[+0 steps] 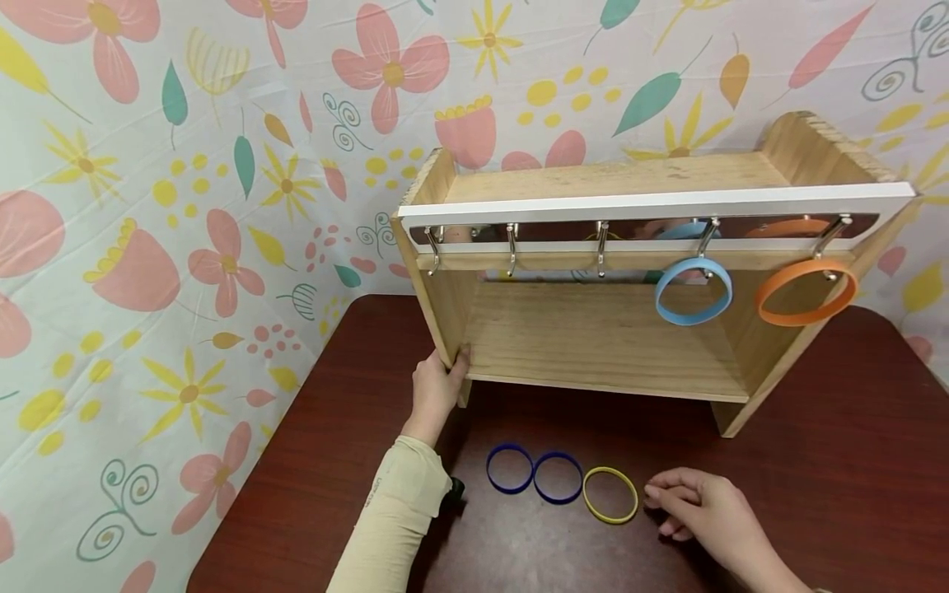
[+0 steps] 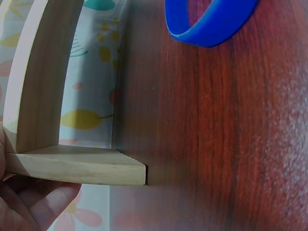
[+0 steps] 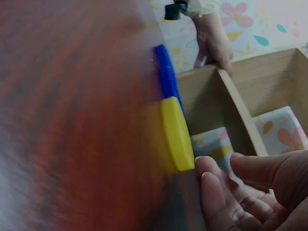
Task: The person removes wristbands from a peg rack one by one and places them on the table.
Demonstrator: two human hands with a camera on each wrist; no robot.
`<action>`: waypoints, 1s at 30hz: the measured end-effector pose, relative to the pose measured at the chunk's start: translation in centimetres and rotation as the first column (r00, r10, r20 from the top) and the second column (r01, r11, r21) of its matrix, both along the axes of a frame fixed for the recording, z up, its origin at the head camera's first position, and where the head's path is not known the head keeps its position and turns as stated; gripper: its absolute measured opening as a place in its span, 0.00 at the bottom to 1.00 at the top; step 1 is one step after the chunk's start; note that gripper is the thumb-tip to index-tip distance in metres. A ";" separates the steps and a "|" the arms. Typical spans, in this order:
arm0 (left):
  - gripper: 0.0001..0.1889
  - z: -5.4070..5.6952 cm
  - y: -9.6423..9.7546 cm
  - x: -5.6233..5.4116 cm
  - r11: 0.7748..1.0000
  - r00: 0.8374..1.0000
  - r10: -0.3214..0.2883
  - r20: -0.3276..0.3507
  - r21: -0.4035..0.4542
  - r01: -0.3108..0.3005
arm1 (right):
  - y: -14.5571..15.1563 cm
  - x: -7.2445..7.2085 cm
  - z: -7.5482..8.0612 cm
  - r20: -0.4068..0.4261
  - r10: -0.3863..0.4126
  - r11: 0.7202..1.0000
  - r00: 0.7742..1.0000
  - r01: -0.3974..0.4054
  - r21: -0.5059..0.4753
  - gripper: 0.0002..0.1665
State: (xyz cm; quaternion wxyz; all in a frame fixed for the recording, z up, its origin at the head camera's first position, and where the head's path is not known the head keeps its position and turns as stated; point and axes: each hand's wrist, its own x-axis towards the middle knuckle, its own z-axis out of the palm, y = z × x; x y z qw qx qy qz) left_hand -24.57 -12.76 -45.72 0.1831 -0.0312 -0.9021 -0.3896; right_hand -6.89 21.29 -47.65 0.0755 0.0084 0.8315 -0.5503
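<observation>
My left hand [image 1: 436, 387] grips the lower left side of a wooden shelf rack [image 1: 600, 338], thumb over its front edge and fingers behind. Just right of a yellow wristband [image 3: 177, 137] hovers my right hand [image 1: 708, 515], fingers loosely bent, nothing held between thumb and fingertips. The yellow band lies flat on the table, beside a dark blue wristband [image 1: 558, 501]. Left of that lies another dark blue wristband [image 1: 510, 492], side by side with it. On the rack's two right-hand hooks hang a light blue wristband [image 1: 693, 320] and an orange wristband [image 1: 806, 319].
A white rail with a shiny strip [image 1: 549, 234] runs along the rack's front. Its left, second and middle hooks [image 1: 511, 247] carry no band. The rack stands on a dark red wooden table [image 1: 334, 428]. A flower-patterned cloth [image 1: 245, 247] hangs behind and to the left.
</observation>
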 end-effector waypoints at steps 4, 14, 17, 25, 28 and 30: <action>0.17 0.0 0.0 0.0 1.000 1.000 -0.001 -0.001 0.002 0.001 | 0.3 -0.2 0.8 -0.069 -0.039 0.999 0.997 0.039 -0.006 0.13; 0.16 0.0 -0.1 0.1 1.000 1.000 -0.003 0.016 0.011 0.002 | 0.5 -0.5 3.1 -0.301 -0.055 0.998 0.952 0.047 -0.032 0.11; 0.16 0.1 -0.1 0.1 1.000 1.000 0.001 0.021 0.010 -0.001 | 0.4 -0.7 3.9 -0.349 -0.057 0.998 0.936 0.056 -0.011 0.11; 0.16 0.1 0.0 0.1 1.000 1.000 0.007 0.010 -0.002 -0.007 | 0.2 -0.9 5.6 -0.376 -0.063 0.998 0.924 0.063 -0.012 0.13; 0.16 0.1 0.0 0.1 1.000 1.000 0.006 0.010 0.000 -0.006 | 0.2 -1.0 6.1 -0.395 -0.065 0.998 0.916 0.070 -0.002 0.14; 0.16 0.1 0.1 0.1 1.000 1.000 0.006 0.010 0.005 -0.006 | 0.2 -1.1 6.5 -0.407 -0.067 0.997 0.911 0.074 0.001 0.14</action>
